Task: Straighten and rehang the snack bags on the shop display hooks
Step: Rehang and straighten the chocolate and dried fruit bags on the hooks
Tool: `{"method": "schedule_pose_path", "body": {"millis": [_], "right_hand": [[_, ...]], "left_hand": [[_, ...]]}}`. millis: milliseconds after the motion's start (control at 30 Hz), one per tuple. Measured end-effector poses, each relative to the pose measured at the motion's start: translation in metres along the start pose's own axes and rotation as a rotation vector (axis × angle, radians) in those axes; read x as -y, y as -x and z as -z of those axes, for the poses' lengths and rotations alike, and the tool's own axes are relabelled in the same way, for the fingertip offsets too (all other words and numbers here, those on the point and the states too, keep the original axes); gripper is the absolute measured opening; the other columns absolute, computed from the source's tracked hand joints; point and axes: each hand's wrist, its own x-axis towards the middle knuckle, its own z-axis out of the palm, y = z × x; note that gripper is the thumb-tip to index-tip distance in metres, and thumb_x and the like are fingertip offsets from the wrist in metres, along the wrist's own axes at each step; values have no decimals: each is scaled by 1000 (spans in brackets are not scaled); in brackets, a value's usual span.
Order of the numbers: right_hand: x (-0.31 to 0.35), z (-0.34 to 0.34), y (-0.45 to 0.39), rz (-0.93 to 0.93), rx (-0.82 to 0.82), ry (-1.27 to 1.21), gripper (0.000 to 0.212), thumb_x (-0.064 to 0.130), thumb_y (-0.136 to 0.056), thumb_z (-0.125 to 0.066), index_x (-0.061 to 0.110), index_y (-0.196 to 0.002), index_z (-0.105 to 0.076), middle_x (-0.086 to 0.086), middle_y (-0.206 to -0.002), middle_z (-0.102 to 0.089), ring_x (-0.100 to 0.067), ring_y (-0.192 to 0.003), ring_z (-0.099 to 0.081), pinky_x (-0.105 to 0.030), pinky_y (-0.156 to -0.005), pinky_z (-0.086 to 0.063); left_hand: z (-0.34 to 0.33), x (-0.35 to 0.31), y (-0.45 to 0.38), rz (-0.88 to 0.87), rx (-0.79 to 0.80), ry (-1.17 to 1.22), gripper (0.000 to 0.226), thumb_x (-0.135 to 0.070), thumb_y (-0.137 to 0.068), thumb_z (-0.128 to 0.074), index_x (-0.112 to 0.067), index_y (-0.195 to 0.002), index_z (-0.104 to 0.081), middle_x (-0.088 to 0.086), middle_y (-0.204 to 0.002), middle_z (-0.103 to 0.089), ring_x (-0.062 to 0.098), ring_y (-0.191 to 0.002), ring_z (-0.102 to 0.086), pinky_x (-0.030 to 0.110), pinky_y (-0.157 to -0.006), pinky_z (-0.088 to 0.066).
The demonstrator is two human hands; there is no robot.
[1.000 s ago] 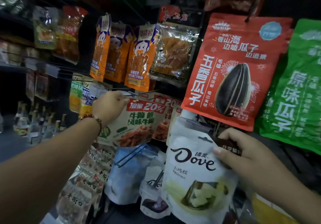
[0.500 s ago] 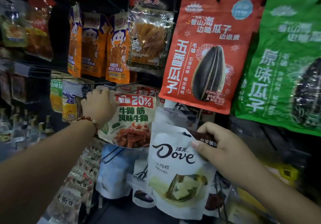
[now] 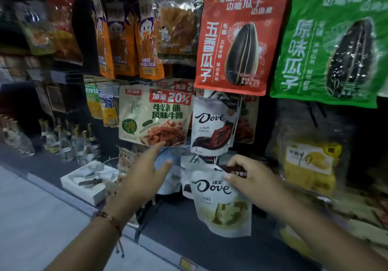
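L hand [image 3: 144, 178] has dropped off hook to frame centre, fingers spread wide; R hand [image 3: 249, 178] pinches white Dove bag [image 3: 222, 205], tilted, lower centre.

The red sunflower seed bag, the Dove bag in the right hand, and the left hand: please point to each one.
red sunflower seed bag [image 3: 241, 37], head view, on the bag's printed front.
Dove bag [image 3: 220, 207], head view, on its white front.
left hand [image 3: 147, 176], head view, on the back of the hand.

The right hand [image 3: 251, 178] pinches a white Dove bag [image 3: 220, 205] by its top; the left hand [image 3: 144, 178] reaches, fingers straight, under the beef-tendon bag [image 3: 154, 116].
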Motion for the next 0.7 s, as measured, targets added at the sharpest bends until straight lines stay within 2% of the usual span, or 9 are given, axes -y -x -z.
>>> {"method": "schedule_pose_path", "body": {"millis": [67, 133, 167, 233, 300, 367, 467, 567, 700], "right_hand": [[-7, -17, 11, -1, 44, -24, 15, 29, -90, -63, 22, -80, -54, -2, -76, -60, -6, -63, -52, -24, -58, -37], [-14, -35, 20, -11, 76, -63, 16, 29, -92, -62, 19, -83, -54, -3, -77, -58, -8, -63, -50, -23, -57, -35], [-18, -44, 23, -14, 88, -82, 16, 30, -92, -62, 19, -83, -53, -1, -75, -55, -7, -60, -47, -22, -56, -33], [-27, -63, 27, -39, 96, -141, 17, 31, -92, -62, 22, -81, -52, 4, -68, -50, -4, -53, -42, -20, -52, -30], [-38, -83, 25, -83, 86, -180, 17, 33, -91, -63, 25, -80, -53, 5, -69, -52, -2, -54, -44, -22, -53, -34], [-47, -102, 18, -130, 68, -206, 16, 35, -90, -64, 26, -80, -54, 3, -73, -58, -4, -61, -50, -25, -58, -39], [-60, -125, 2, -187, 65, -246, 18, 36, -87, -66, 27, -77, -54, 6, -70, -59, -7, -63, -54, -29, -60, -41], [-72, -139, -20, -209, 50, -281, 15, 35, -86, -67, 26, -78, -58, 4, -75, -66, -14, -70, -63, -31, -64, -46], [-82, -160, -51, -260, -10, -345, 11, 30, -85, -70, 23, -81, -63, 6, -75, -71, -10, -70, -67, -30, -65, -51]], "left_hand": [[-18, -4, 27, -29, 143, 46, 55, -46, -98, -51, -46, -147, -29, -18, -139, -43, 5, -125, -44, 35, -100, -45], [-34, -4, 43, -28, 279, 105, 45, -39, -98, -51, -46, -142, -39, -20, -138, -47, 1, -123, -46, 31, -100, -44], [-39, -3, 48, -3, 324, 143, 37, -38, -97, -50, -45, -133, -50, -20, -133, -54, -2, -118, -51, 31, -99, -46], [-47, 0, 57, 28, 354, 195, 26, -35, -94, -45, -39, -107, -67, -19, -110, -68, -7, -101, -59, 29, -92, -49], [-52, 5, 63, 44, 366, 263, 26, -39, -96, -46, -32, -95, -71, -14, -99, -71, -2, -93, -63, 23, -82, -50], [-59, 16, 65, 50, 367, 284, 26, -46, -96, -55, -25, -96, -71, -5, -95, -71, 5, -88, -66, 21, -76, -49], [-74, 41, 49, 84, 300, 150, 12, -37, -95, -61, -29, -91, -68, -9, -88, -70, 2, -81, -65, 23, -71, -51], [-87, 61, 28, 137, 237, 194, 21, -33, -96, -59, -24, -80, -68, 0, -79, -71, 11, -73, -66, 25, -62, -50], [-102, 80, 7, 216, 156, 376, 26, -30, -96, -60, -11, -85, -74, 4, -83, -75, 15, -77, -71, 31, -69, -56]]}}
